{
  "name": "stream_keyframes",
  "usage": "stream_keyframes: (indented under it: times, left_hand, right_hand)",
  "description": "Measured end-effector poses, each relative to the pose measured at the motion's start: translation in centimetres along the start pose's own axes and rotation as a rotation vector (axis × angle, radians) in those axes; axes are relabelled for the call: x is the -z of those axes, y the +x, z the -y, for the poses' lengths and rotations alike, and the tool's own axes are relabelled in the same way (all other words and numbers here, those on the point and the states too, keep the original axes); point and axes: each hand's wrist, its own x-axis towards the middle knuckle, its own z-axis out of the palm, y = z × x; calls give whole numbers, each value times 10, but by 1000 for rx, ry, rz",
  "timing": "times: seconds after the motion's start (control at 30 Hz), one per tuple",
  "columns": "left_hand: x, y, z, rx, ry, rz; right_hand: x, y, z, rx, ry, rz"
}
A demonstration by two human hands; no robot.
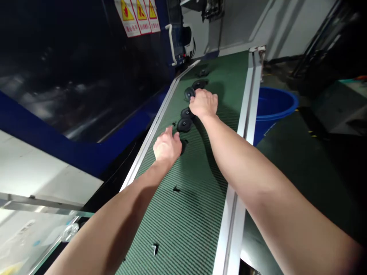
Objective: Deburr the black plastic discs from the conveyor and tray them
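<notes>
Green belt [186, 214], pale rails [250, 99] | Discs [184, 125]: loose line on belt's far half | Right hand [204, 102]: at discs mid-line, fingers bent, grip cannot be told | Left hand [168, 146]: half-curled beside nearest disc, grip unclear | Bin [260, 128]: right of belt | Progress: handling appears underway, discs left on belt; finished count not shown

Across the upper left of my frame I see a glossy dark blue machine [71, 57] bearing yellow-triangle warning labels [140, 17]. A pale grey wall [241, 23] spans the top, right of centre. Toward my right sit a blue tub [277, 101] and dark greenish floor [298, 172], the far edge deep in shadow.
</notes>
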Motion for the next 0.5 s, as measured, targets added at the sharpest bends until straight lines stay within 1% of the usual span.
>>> stream_keyframes:
  times: [0.07, 0.13, 0.23, 0.3, 0.37, 0.4, 0.43, 0.5]
  left_hand:
    - [-16, 13, -11, 62, 14, -35]
    - [-26, 23, -17, 100, 4, -57]
    - [-32, 35, -20, 118, -45, -71]
    - [-30, 38, -18, 125, -101, -74]
    - [-21, 32, -13, 145, -162, -82]
    - [-12, 24, -8, 161, -187, -90]
    - [-1, 13, -1, 181, -205, -99]
    - [32, -21, 21, 228, -219, -116]
  right_hand:
    - [1, -4, 4, 51, 28, 5]
    - [1, -8, 6, 93, 51, 9]
    - [1, -10, 7, 130, 55, 21]
    - [1, -10, 7, 141, 55, 28]
    - [1, -9, 7, 138, 67, 26]
    - [2, -9, 7, 130, 75, 22]
    - [3, -8, 8, 119, 85, 16]
    - [4, -8, 8, 96, 101, 8]
